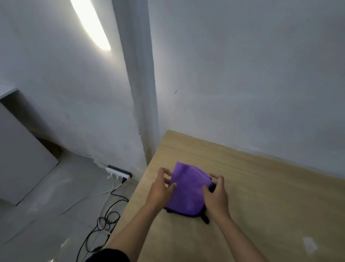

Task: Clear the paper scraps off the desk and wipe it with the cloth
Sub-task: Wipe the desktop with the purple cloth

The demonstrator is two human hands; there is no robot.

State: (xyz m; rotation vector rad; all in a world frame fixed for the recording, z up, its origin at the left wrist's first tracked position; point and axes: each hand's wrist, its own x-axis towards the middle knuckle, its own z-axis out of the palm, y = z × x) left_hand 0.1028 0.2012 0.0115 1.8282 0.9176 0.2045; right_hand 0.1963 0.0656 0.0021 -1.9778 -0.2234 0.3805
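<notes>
A purple cloth point(187, 188) with black trim lies folded on the light wooden desk point(264, 185), near its far left corner. My left hand point(161, 188) pinches the cloth's left edge between thumb and fingers. At the cloth's right edge, my right hand point(216, 195) grips the fabric, thumb on top. One small white paper scrap point(309, 244) lies on the desk at the near right.
White walls point(245, 73) border the desk at the back and the left corner. On the floor to the left lie a power strip point(119, 172) and tangled black and white cables point(104, 223). A white cabinet panel point(10, 156) stands far left.
</notes>
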